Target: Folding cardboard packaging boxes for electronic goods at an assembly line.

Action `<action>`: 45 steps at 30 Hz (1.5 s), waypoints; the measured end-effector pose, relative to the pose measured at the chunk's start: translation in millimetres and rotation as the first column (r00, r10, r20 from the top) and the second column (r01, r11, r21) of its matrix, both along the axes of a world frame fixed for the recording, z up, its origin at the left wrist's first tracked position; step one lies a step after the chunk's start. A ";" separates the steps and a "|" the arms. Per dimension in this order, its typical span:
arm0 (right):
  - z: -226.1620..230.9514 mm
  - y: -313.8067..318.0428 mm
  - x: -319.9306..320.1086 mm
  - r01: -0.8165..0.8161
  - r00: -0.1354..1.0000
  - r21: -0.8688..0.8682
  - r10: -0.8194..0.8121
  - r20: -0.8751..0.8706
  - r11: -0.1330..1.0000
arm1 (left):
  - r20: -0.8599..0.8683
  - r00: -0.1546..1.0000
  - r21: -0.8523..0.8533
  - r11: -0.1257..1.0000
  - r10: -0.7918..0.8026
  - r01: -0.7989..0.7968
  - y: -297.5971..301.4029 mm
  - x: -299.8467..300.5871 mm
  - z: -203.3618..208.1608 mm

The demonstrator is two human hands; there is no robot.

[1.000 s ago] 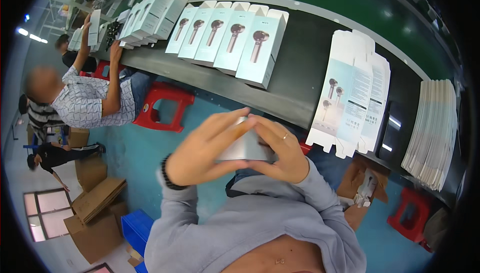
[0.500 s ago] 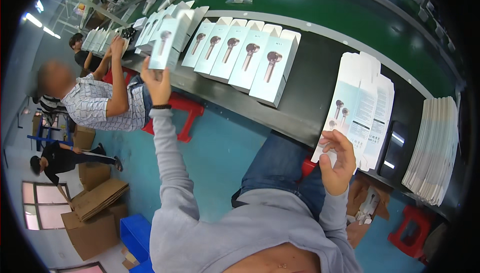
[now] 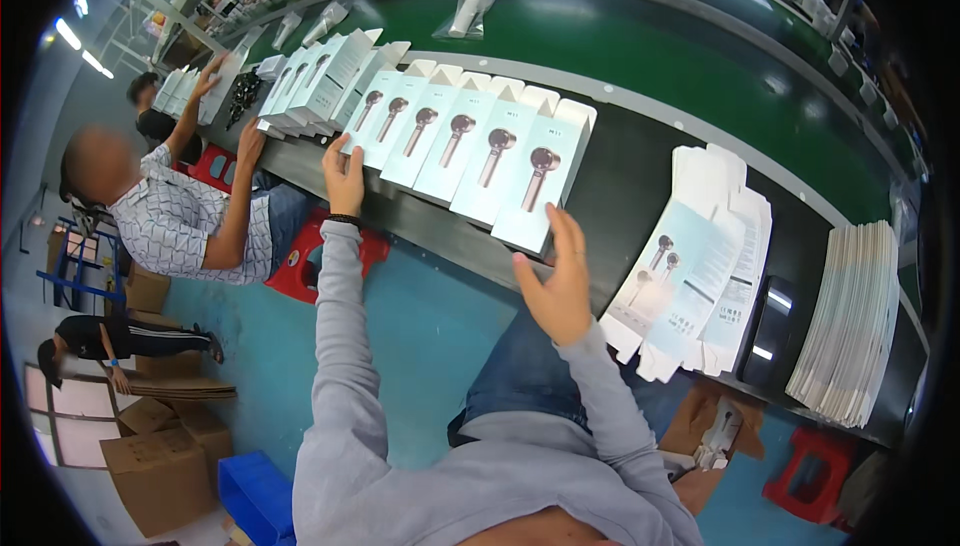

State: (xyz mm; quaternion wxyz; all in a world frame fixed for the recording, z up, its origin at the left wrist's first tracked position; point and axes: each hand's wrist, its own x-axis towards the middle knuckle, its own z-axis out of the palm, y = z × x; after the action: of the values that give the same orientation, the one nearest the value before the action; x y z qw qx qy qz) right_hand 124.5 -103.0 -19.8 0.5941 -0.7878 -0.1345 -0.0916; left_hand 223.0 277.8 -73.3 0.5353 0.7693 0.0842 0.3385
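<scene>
Upright pale-blue boxes with a hair dryer picture stand side by side in a row, their top flaps raised. My left hand [image 3: 343, 178] is closed at the lower corner of the leftmost box [image 3: 371, 114], thumb on the front. At the other end, my right hand [image 3: 560, 284] is open, thumb and fingers apart; its fingertips meet the lower side of the rightmost box [image 3: 532, 176]. Flat unfolded cartons [image 3: 680, 256] lie on the bench to the right of that hand.
A stack of flat cartons [image 3: 848, 326] and a dark phone-like slab [image 3: 765, 321] lie at the right. More boxes [image 3: 320, 81] stand left of the row. Behind runs a green conveyor [image 3: 590, 41] with a bagged white dryer [image 3: 470, 8]. A co-worker [image 3: 190, 211] sits at the left, by a red stool [image 3: 310, 264].
My left hand has set its box at the row's left end and lowered. My right hand has moved left from the flat cartons to the row's right end. The co-worker's arms have shifted.
</scene>
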 end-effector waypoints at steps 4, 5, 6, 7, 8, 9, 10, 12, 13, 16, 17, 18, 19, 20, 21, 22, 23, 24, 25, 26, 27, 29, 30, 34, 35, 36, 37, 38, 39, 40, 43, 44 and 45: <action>-6.1 18.3 7.0 0.011 0.998 -0.026 -0.013 -0.055 1.000 | 0.115 0.982 0.369 0.912 0.147 -0.179 6.2 16.1 -6.9; -6.3 19.1 9.2 0.029 0.998 -0.043 -0.031 -0.062 0.999 | 0.092 0.981 0.400 0.896 0.173 -0.196 0.8 19.7 -3.4; -9.0 21.3 11.5 0.032 0.997 -0.049 -0.035 -0.062 0.998 | 0.039 0.987 0.244 0.956 0.156 -0.161 -8.2 21.0 1.5; -14.2 24.4 14.1 0.046 0.999 -0.065 -0.048 -0.022 0.997 | 0.036 0.988 0.239 0.958 0.153 -0.157 -11.0 24.2 1.3; -16.5 28.5 17.0 0.061 0.998 -0.077 -0.059 0.021 0.995 | 0.029 0.987 0.202 0.966 0.159 -0.161 -12.5 29.1 4.7; -17.2 31.9 19.4 0.064 0.998 -0.081 -0.062 0.022 0.995 | 0.020 0.986 0.165 0.972 0.164 -0.165 -14.3 32.2 7.1; -17.7 35.1 21.7 0.077 0.997 -0.082 -0.075 0.031 0.994 | 0.008 0.977 0.269 0.941 0.213 -0.208 -16.9 33.4 8.2; -17.5 39.9 25.2 0.070 0.997 -0.076 -0.069 0.024 0.995 | 0.008 0.966 0.294 0.923 0.258 -0.249 -17.6 36.2 4.4; -18.1 41.2 26.3 0.068 0.998 -0.079 -0.066 0.025 0.995 | 0.009 0.954 0.320 0.903 0.299 -0.286 -17.7 37.5 2.8; -19.5 45.3 31.9 0.080 0.995 -0.128 -0.071 0.070 0.989 | 0.044 0.956 0.366 0.886 0.289 -0.285 -3.3 40.1 -5.6; -22.6 43.9 35.0 0.054 0.997 -0.100 -0.049 0.056 0.993 | 0.045 0.957 0.363 0.888 0.288 -0.284 -5.1 40.0 -7.7; -24.1 42.0 36.8 0.029 0.999 -0.071 -0.026 0.042 0.997 | 0.032 0.960 0.323 0.906 0.277 -0.272 -6.9 39.5 -9.6; -24.3 39.9 37.3 0.031 0.999 -0.074 -0.027 0.044 0.997 | 0.019 0.964 0.284 0.923 0.266 -0.260 -9.0 38.8 -11.3; -21.3 39.3 37.3 0.006 1.000 -0.034 -0.005 0.023 0.999 | 0.020 0.963 0.283 0.923 0.268 -0.262 -11.0 36.5 -9.1; -18.1 38.3 36.8 -0.018 1.000 0.007 0.018 0.003 1.000 | 0.054 0.954 0.268 0.917 0.293 -0.297 -13.9 34.4 -7.2; -14.2 36.3 34.9 -0.018 1.000 0.006 0.018 0.004 1.000 | 0.088 0.944 0.251 0.910 0.318 -0.330 -17.5 32.4 -5.7; -10.1 33.1 32.3 -0.029 1.000 0.011 0.029 0.013 1.000 | 0.092 0.944 0.247 0.911 0.316 -0.329 -24.7 28.6 -1.1; -9.4 29.3 30.3 -0.037 0.999 0.015 0.037 0.021 0.999 | 0.148 0.944 0.327 0.886 0.296 -0.329 -35.4 23.3 4.7; -11.0 25.0 28.3 -0.030 0.999 0.010 0.029 0.026 1.000 | 0.202 0.942 0.402 0.854 0.269 -0.330 -47.8 19.1 10.1; -12.2 23.4 24.2 -0.038 0.998 -0.010 0.039 0.053 0.999 | 0.208 0.939 0.402 0.852 0.272 -0.336 -58.7 10.8 19.4; -13.1 18.2 18.5 -0.035 0.997 -0.039 0.038 0.071 0.999 | 0.220 0.956 0.491 0.825 0.192 -0.279 -76.2 4.8 26.0; -2.2 5.4 4.2 -0.046 0.999 -0.003 0.046 0.022 0.999 | 0.228 0.967 0.573 0.788 0.113 -0.227 -102.1 -4.6 35.6; 5.8 -2.5 -4.4 -0.061 0.998 0.040 0.062 -0.027 0.997 | 0.204 0.978 0.623 0.766 0.039 -0.160 -111.4 -7.9 37.6; 47.3 -68.3 -52.9 -0.110 0.971 -0.229 0.154 0.181 0.967 | 0.137 0.990 0.634 0.771 -0.026 -0.068 -134.1 -1.4 28.0; 51.2 -85.8 -60.9 -0.095 0.972 -0.241 0.142 0.186 0.966 | 0.109 0.994 0.611 0.789 -0.007 -0.062 -142.6 5.8 22.8; 53.3 -99.6 -67.0 -0.010 0.972 -0.462 0.118 0.205 0.887 | 0.145 0.989 0.615 0.783 0.008 -0.096 -142.5 10.5 19.6; 53.8 -110.8 -72.2 0.079 0.968 -0.653 0.099 0.231 0.753 | 0.156 0.988 0.608 0.788 0.001 -0.097 -138.9 10.8 19.4; 48.6 -122.4 -76.9 0.106 0.967 -0.663 0.078 0.242 0.741 | 0.132 0.991 0.621 0.777 0.033 -0.108 -140.1 11.6 19.6; 34.8 -132.2 -78.4 0.072 0.978 -0.738 0.097 0.184 0.671 | 0.110 0.992 0.634 0.764 0.060 -0.117 -141.8 14.2 17.7; 23.6 -139.5 -80.0 0.034 0.986 -0.802 0.110 0.124 0.596 | 0.113 0.991 0.632 0.765 0.067 -0.123 -143.0 14.7 15.1; 8.3 -153.5 -84.5 0.082 0.958 -0.827 0.184 0.219 0.557 | 0.131 0.981 0.649 0.735 0.146 -0.196 -147.4 4.4 18.6; 13.2 -154.3 -83.0 0.093 0.950 -0.808 0.192 0.247 0.582 | 0.144 0.980 0.641 0.742 0.138 -0.199 -156.4 -2.7 24.4; 21.6 -159.0 -80.8 0.109 0.947 -0.810 0.187 0.261 0.577 | 0.208 0.978 0.617 0.776 0.003 -0.134 -168.8 -12.5 36.2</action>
State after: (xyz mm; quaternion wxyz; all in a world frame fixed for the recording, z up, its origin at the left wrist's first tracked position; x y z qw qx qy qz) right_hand 43.6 -262.0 1.8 0.1372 -0.9431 -0.2728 -0.1318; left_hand 210.4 109.0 -37.1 0.2413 0.8629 -0.0582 0.4403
